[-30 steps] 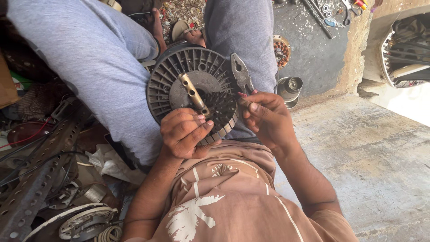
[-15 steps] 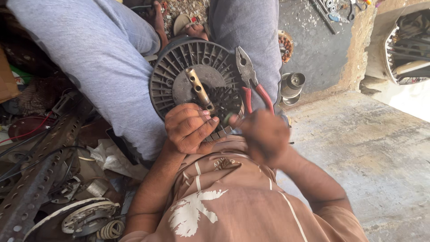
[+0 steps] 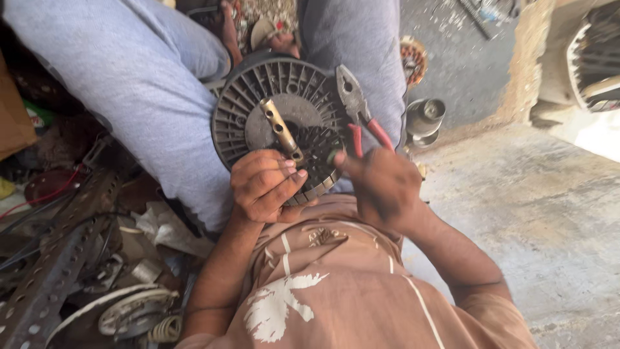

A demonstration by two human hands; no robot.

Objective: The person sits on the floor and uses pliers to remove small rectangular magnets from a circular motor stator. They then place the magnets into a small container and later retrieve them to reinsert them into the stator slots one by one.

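The person wears a brown short-sleeved shirt (image 3: 336,284) printed in white: a large splayed, leaf-like motif (image 3: 278,307) low on the chest, a smaller pale emblem (image 3: 321,236) near the collar, and thin white lines running down the front and along the right sleeve. The legs are covered by loose light grey-blue trousers (image 3: 129,84) with soft folds at the knees. Both forearms, the left hand (image 3: 265,184) and the right hand (image 3: 381,184) are bare, without gloves, rings or watch.

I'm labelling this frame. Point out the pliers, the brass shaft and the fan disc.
pliers (image 3: 352,97), head view, on the metal head.
brass shaft (image 3: 279,128), head view, mid-length.
fan disc (image 3: 242,106), head view, on the left fins.
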